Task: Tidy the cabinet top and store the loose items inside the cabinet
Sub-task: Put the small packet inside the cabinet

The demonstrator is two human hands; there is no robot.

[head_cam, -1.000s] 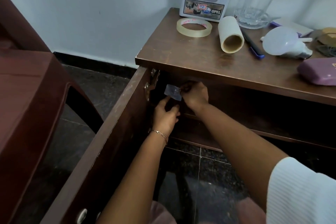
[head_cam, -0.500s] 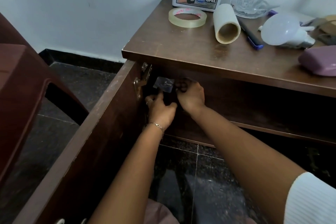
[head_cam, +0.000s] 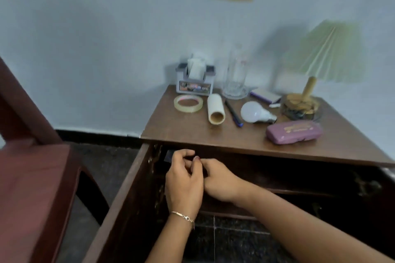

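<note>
My left hand (head_cam: 183,179) and right hand (head_cam: 220,179) are curled together at the cabinet (head_cam: 245,141) opening, can't tell if they're holding anything. Open door (head_cam: 126,194) on my left; tape ring (head_cam: 188,103), bulb (head_cam: 256,112), purple case (head_cam: 294,132) on top.

One view is given, taken from the person's head. The cabinet top (head_cam: 235,134) is looked down on from close by, with the wall (head_cam: 106,49) faced behind it.

Both forearms reach forward, the left hand (head_cam: 183,179) and right hand (head_cam: 220,179) touching with fingers curled and fingertips pinched together.
</note>
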